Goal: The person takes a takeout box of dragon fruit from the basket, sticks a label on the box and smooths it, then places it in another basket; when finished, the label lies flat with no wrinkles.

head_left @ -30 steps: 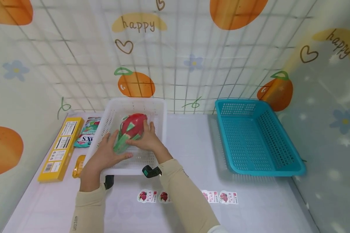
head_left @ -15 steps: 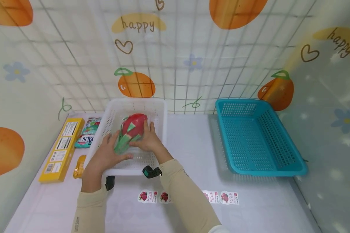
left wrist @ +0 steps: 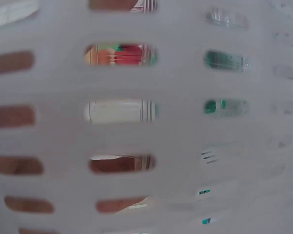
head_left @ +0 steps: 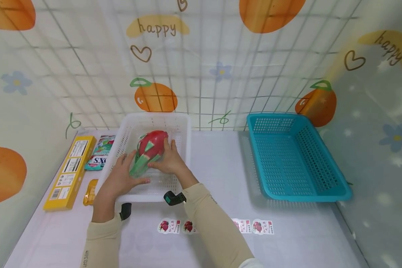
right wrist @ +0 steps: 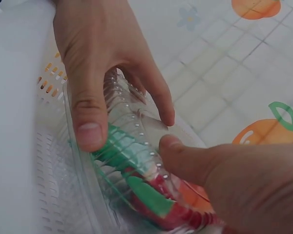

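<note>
A red and green dragon fruit (head_left: 151,146) lies in a clear plastic clamshell box (right wrist: 132,161) inside the white slotted basket (head_left: 154,118). My left hand (head_left: 128,172) grips the box's near left end, thumb on top and fingers curled round it (right wrist: 112,97). My right hand (head_left: 165,158) holds the right side, its thumb (right wrist: 173,148) pressing the clear lid. The left wrist view is filled by the basket's wall (left wrist: 185,146), with a bit of red and green showing through one slot (left wrist: 122,54).
A teal basket (head_left: 294,156) stands at the right. Left of the white basket lie a yellow box (head_left: 70,171), a candy bag (head_left: 100,152) and a small golden packet (head_left: 89,191). Dragon fruit stickers (head_left: 169,226) (head_left: 254,226) lie near the table's front. Patterned walls enclose the table.
</note>
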